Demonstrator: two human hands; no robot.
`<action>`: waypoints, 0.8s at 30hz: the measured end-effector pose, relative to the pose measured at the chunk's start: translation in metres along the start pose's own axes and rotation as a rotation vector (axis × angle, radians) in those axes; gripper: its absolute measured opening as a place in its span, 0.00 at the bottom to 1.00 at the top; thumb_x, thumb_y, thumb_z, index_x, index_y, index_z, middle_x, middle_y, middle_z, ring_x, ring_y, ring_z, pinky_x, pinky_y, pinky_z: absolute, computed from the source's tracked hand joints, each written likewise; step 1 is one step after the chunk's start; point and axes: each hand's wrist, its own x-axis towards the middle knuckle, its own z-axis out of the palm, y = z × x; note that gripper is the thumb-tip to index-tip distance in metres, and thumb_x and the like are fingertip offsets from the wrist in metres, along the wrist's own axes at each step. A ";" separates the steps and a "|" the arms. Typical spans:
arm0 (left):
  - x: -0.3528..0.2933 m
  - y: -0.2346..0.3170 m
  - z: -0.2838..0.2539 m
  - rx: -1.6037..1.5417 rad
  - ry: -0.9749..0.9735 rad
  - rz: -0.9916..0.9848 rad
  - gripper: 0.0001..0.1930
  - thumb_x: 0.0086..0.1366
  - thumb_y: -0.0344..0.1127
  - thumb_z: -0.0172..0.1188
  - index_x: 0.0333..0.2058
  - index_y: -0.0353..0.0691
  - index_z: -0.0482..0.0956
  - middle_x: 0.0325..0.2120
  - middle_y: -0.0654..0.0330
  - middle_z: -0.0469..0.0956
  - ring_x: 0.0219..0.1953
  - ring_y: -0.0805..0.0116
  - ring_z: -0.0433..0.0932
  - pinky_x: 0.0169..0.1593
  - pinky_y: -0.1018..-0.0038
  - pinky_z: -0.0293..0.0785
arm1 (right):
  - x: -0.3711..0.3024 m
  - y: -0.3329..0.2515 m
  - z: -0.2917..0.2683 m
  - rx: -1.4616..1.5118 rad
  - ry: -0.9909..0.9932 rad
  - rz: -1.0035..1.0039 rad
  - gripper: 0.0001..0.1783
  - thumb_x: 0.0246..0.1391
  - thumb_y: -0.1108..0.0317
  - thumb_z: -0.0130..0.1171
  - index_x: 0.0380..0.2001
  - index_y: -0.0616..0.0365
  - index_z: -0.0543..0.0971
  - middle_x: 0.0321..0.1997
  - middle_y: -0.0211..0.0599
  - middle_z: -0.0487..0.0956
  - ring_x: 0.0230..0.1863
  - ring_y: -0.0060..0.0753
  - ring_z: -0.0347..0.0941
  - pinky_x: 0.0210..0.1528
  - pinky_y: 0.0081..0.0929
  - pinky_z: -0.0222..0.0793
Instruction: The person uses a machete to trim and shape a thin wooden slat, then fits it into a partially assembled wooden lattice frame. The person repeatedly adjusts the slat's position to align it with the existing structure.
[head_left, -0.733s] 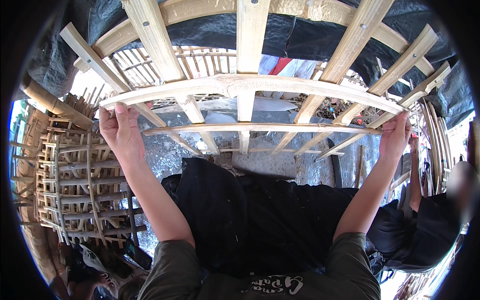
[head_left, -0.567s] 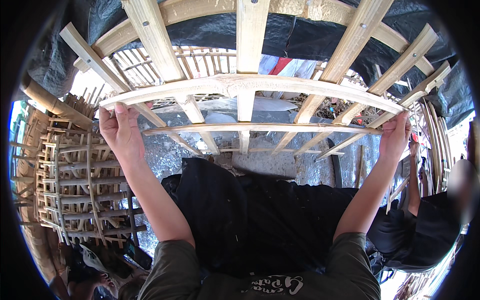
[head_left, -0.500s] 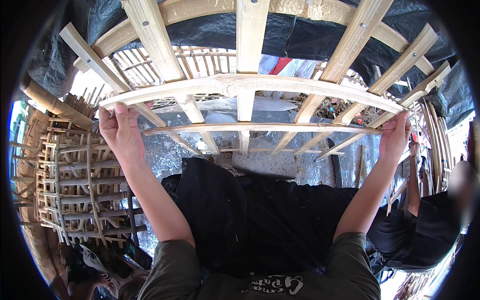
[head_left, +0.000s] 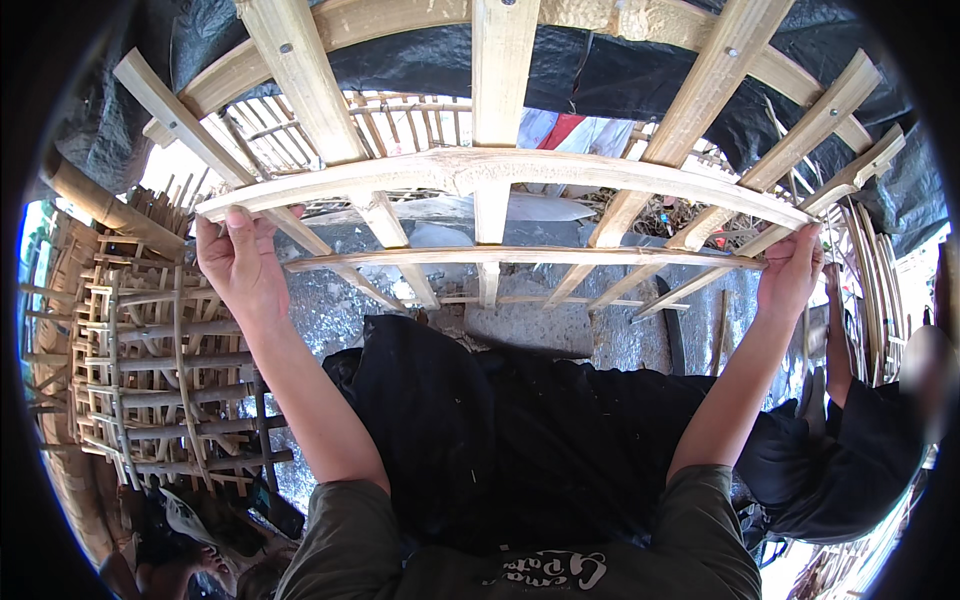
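A pale bamboo lattice panel (head_left: 492,212) is held up in front of me, its long slats nailed across several crosspieces. My left hand (head_left: 243,262) is closed on the left end of the thick middle crosspiece (head_left: 455,173), thumb on the near side and fingers behind. At the right end of the same crosspiece, my right hand (head_left: 790,272) pinches it with the fingers partly hidden. A thinner crosspiece (head_left: 530,255) runs between my forearms, nearer to me. The slat ends reach past the far crosspiece (head_left: 400,22).
Stacked bamboo lattice panels (head_left: 180,370) stand on the left beside a thick bamboo pole (head_left: 115,210). Close on the right sits another person (head_left: 850,450) in dark clothes. Upright bamboo strips (head_left: 870,285) lean behind them. Black plastic sheeting (head_left: 420,62) hangs beyond the panel; a dark blade-like strip (head_left: 670,335) lies below.
My hands and the panel have barely moved. At the right, the other person's raised arm has shifted rightward, and a thin strip now shows near the panel's right side.
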 end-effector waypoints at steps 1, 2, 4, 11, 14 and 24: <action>0.000 0.000 0.001 -0.007 0.001 0.001 0.18 0.74 0.36 0.57 0.57 0.34 0.70 0.44 0.51 0.82 0.44 0.60 0.85 0.45 0.52 0.87 | -0.001 0.000 0.003 -0.008 0.045 0.000 0.20 0.71 0.55 0.55 0.25 0.53 0.76 0.22 0.24 0.76 0.26 0.15 0.70 0.33 0.18 0.65; 0.000 0.000 0.001 -0.006 0.007 0.004 0.18 0.74 0.36 0.57 0.57 0.34 0.70 0.44 0.51 0.82 0.43 0.60 0.85 0.45 0.53 0.88 | -0.003 -0.002 0.011 -0.014 0.084 0.001 0.20 0.71 0.55 0.55 0.25 0.53 0.76 0.22 0.23 0.75 0.25 0.15 0.69 0.32 0.18 0.64; 0.000 0.000 0.000 -0.003 0.018 0.008 0.18 0.75 0.36 0.57 0.57 0.34 0.70 0.44 0.51 0.82 0.43 0.60 0.85 0.44 0.53 0.88 | -0.006 -0.006 0.025 -0.025 0.163 0.003 0.20 0.71 0.55 0.55 0.24 0.52 0.75 0.21 0.23 0.74 0.24 0.14 0.68 0.30 0.18 0.62; 0.000 0.001 -0.001 0.001 -0.005 0.052 0.17 0.75 0.37 0.56 0.57 0.35 0.69 0.44 0.51 0.82 0.40 0.60 0.86 0.40 0.54 0.89 | -0.002 0.003 0.016 -0.011 0.220 -0.008 0.19 0.71 0.54 0.55 0.27 0.51 0.74 0.20 0.22 0.71 0.24 0.14 0.67 0.28 0.17 0.61; 0.001 0.002 0.000 0.025 0.000 0.051 0.18 0.75 0.37 0.56 0.57 0.35 0.69 0.43 0.51 0.82 0.40 0.60 0.86 0.39 0.54 0.89 | -0.002 0.006 0.006 0.001 0.130 -0.023 0.17 0.71 0.54 0.56 0.29 0.51 0.74 0.21 0.22 0.71 0.25 0.14 0.67 0.28 0.17 0.61; -0.001 0.006 0.002 0.060 0.025 -0.014 0.17 0.76 0.39 0.54 0.54 0.32 0.71 0.44 0.51 0.82 0.43 0.59 0.85 0.43 0.55 0.87 | 0.003 0.013 -0.009 -0.001 0.128 0.028 0.18 0.69 0.51 0.56 0.41 0.55 0.72 0.31 0.29 0.77 0.34 0.20 0.75 0.38 0.22 0.72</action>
